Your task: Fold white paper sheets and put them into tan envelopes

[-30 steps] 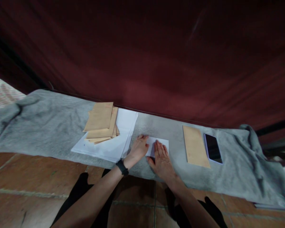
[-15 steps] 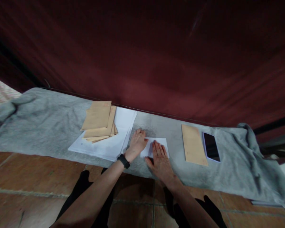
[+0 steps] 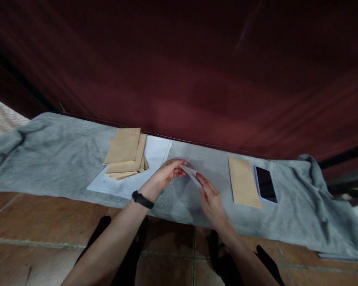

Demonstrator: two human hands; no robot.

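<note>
A folded sheet of white paper (image 3: 192, 174) is held up over the grey cloth, tilted and seen nearly edge-on. Its left end is pinched in the fingers of my left hand (image 3: 169, 171), which wears a black wristband. At its right end, my right hand (image 3: 210, 195) grips it between thumb and fingers. To the left, larger white sheets (image 3: 156, 149) lie flat, with several brown envelopes (image 3: 123, 145) stacked on top of them. A single brown envelope (image 3: 244, 182) lies flat to the right of my right hand.
A phone (image 3: 266, 184) with a dark screen lies beside the single envelope. The grey cloth (image 3: 62, 159) covers the narrow surface and bunches up at both ends. Behind it rises a dark red panel (image 3: 179, 79). Tiled floor (image 3: 41, 222) shows in front.
Both hands have lifted the folded white paper off the cloth, where it lay flat under them. Now it is tilted between my fingers. The envelopes and phone have stayed in place.
</note>
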